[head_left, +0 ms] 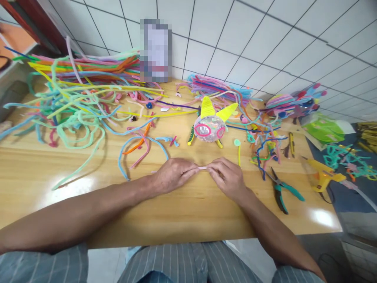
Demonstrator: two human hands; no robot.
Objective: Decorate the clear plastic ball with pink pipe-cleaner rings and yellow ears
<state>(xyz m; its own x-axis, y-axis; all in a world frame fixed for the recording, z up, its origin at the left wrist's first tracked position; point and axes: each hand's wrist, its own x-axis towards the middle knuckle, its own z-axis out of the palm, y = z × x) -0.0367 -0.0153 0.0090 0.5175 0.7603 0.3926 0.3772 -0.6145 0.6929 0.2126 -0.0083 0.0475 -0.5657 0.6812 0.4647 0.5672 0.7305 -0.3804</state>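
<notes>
My left hand [173, 175] and my right hand [226, 177] meet over the wooden table [176, 212], both pinched on a short pale pink pipe cleaner [203, 168] stretched between the fingertips. Just beyond them stands a small craft figure [209, 127] with a glittery round body, pink rings and yellow ears.
A big tangle of coloured pipe cleaners [73, 102] fills the left and back of the table. Teal-handled pliers [281, 188] and a yellow glue gun [322, 177] lie to the right, with more pipe cleaner crafts [294, 104] and green packets [324, 131] behind.
</notes>
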